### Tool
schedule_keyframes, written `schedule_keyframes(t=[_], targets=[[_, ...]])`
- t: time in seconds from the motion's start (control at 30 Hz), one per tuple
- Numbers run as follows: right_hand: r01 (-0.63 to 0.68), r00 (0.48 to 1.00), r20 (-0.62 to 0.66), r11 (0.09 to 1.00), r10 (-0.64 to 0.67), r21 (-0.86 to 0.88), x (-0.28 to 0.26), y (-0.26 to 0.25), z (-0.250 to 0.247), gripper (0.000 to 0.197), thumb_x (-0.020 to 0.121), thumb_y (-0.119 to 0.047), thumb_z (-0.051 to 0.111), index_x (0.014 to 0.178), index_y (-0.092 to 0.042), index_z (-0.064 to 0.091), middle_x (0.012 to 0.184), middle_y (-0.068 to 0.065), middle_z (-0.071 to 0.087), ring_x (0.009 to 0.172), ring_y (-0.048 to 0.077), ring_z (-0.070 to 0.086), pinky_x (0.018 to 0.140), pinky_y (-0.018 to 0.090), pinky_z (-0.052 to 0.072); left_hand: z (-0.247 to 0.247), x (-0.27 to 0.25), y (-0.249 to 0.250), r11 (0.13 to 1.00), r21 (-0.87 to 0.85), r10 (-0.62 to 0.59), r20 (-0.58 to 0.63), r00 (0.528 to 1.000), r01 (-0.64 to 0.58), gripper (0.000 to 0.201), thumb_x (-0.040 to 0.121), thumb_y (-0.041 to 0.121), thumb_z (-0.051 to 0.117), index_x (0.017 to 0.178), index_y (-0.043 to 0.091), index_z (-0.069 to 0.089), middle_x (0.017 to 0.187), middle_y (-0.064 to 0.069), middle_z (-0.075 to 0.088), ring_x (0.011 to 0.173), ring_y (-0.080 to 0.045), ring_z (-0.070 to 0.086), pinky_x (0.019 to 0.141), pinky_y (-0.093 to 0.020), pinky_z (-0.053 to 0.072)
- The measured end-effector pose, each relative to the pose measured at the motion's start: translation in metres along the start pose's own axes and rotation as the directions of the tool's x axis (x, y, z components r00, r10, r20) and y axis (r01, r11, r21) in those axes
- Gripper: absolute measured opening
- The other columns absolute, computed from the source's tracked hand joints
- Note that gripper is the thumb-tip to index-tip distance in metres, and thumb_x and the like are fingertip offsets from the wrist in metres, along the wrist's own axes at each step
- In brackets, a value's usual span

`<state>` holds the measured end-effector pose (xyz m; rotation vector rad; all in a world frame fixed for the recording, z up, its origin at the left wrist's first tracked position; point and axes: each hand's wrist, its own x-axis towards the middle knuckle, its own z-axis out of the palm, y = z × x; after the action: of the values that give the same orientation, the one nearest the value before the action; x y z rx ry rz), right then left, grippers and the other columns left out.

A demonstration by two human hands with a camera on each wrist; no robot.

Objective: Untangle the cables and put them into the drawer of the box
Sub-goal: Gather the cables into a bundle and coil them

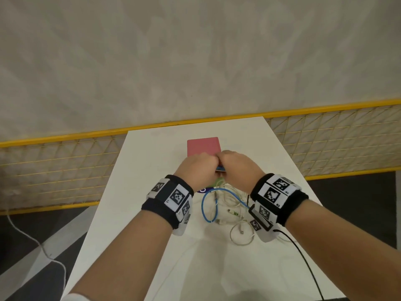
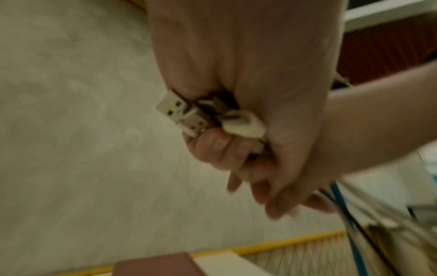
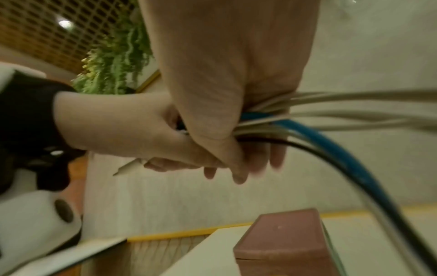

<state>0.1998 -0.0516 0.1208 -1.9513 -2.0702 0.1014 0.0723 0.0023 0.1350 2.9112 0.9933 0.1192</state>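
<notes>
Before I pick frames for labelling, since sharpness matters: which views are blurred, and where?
Head view: sharp, evenly lit, edges bowed by the wide lens. Left wrist view: dim; USB plugs readable, lower fingers smeared. Right wrist view: cables streaked by motion, pink box soft.

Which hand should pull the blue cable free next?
Probably the right hand: it already grips the blue cable with the other strands, while the left hand holds the USB plugs and can anchor them.
</notes>
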Motion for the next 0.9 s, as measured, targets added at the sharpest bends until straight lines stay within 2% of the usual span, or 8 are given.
schedule_keyframes(t=[0.17, 0.27, 0.37, 0.47, 0.6, 0.7, 0.77, 0.9], targets=[[-0.229, 0.973, 0.09, 0.923, 0.211, 0.31, -0.005, 0.014, -0.001, 0.025, 0.087, -0.015, 0.054, 0.063, -0.013, 0.049, 0.063, 0.004, 0.052, 0.065, 0.028, 0.051, 0.056, 0.032, 0.033, -0.022, -0.007, -0.018, 0.761, -0.649, -0.031, -0.055, 0.998, -0.012, 0.037, 0.077, 0.029, 0.08, 0.108, 0.025, 0.06, 0.1, 0.014, 0.065, 0.085, 0.001, 0.062, 0.075, -0.013, 0.049], [-0.317, 0.948, 0.138, 0.803, 0.287, 0.505, -0.007, 0.011, 0.003, 0.038, 0.09, -0.02, 0.054, 0.054, -0.011, 0.046, 0.049, -0.001, 0.037, 0.046, 0.016, 0.036, 0.047, 0.027, 0.026, -0.021, -0.007, -0.015, 0.628, -0.778, -0.129, -0.149, 0.98, -0.036, 0.01, 0.092, 0.033, 0.063, 0.099, 0.029, 0.066, 0.1, 0.013, 0.065, 0.092, -0.004, 0.061, 0.089, -0.027, 0.05], [-0.292, 0.956, 0.174, 0.71, 0.236, 0.641, -0.005, -0.006, 0.003, 0.037, 0.085, -0.028, 0.057, 0.073, 0.006, 0.061, 0.049, 0.003, 0.045, 0.043, 0.009, 0.034, 0.047, 0.029, 0.031, -0.011, -0.001, -0.001, 0.677, -0.731, -0.188, -0.278, 0.942, -0.081, 0.026, 0.103, 0.03, 0.042, 0.084, 0.033, 0.06, 0.088, 0.012, 0.058, 0.09, -0.009, 0.057, 0.089, -0.032, 0.043], [-0.25, 0.967, 0.156, 0.643, 0.2, 0.723, -0.003, -0.014, 0.0, 0.027, 0.089, -0.018, 0.052, 0.069, -0.002, 0.062, 0.055, 0.002, 0.06, 0.05, 0.015, 0.046, 0.05, 0.03, 0.042, -0.011, 0.0, 0.007, 0.703, -0.699, -0.14, -0.319, 0.937, -0.133, 0.033, 0.105, 0.024, 0.035, 0.08, 0.037, 0.052, 0.088, 0.006, 0.05, 0.087, 0.001, 0.05, 0.084, -0.02, 0.037], [-0.279, 0.957, 0.178, 0.56, 0.229, 0.78, -0.006, -0.012, -0.004, 0.037, 0.094, -0.016, 0.045, 0.062, -0.013, 0.062, 0.045, -0.007, 0.046, 0.038, 0.007, 0.04, 0.042, 0.025, 0.04, -0.016, -0.007, 0.006, 0.556, -0.808, -0.146, -0.324, 0.935, -0.194, 0.026, 0.102, 0.033, 0.041, 0.093, 0.027, 0.064, 0.102, 0.002, 0.059, 0.096, -0.007, 0.057, 0.087, -0.018, 0.043], [-0.264, 0.958, 0.164, 0.503, 0.235, 0.823, -0.008, -0.017, -0.007, 0.033, 0.091, -0.003, 0.041, 0.062, -0.016, 0.051, 0.035, -0.014, 0.044, 0.033, 0.001, 0.04, 0.046, 0.025, 0.04, -0.011, -0.007, 0.014, 0.651, -0.716, -0.088, -0.401, 0.912, -0.252, 0.013, 0.098, 0.029, 0.051, 0.094, 0.02, 0.059, 0.094, 0.008, 0.056, 0.08, 0.004, 0.054, 0.073, -0.01, 0.041], [-0.263, 0.961, 0.176, 0.501, 0.215, 0.824, -0.01, -0.022, -0.009, 0.035, 0.087, 0.004, 0.042, 0.058, -0.017, 0.047, 0.033, -0.015, 0.043, 0.032, 0.001, 0.042, 0.049, 0.027, 0.042, -0.008, -0.004, 0.015, 0.74, -0.627, -0.081, -0.443, 0.893, -0.244, 0.026, 0.1, 0.033, 0.043, 0.085, 0.017, 0.054, 0.082, 0.01, 0.049, 0.076, 0.0, 0.049, 0.071, -0.014, 0.037], [-0.278, 0.96, 0.247, 0.515, 0.129, 0.811, -0.013, -0.029, -0.017, 0.038, 0.088, 0.001, 0.048, 0.055, -0.018, 0.051, 0.033, -0.014, 0.05, 0.032, 0.001, 0.043, 0.053, 0.031, 0.047, -0.011, 0.0, 0.006, 0.724, -0.663, -0.141, -0.415, 0.899, -0.193, 0.041, 0.103, 0.035, 0.036, 0.083, 0.01, 0.061, 0.072, 0.002, 0.055, 0.067, -0.01, 0.053, 0.069, -0.029, 0.044]])
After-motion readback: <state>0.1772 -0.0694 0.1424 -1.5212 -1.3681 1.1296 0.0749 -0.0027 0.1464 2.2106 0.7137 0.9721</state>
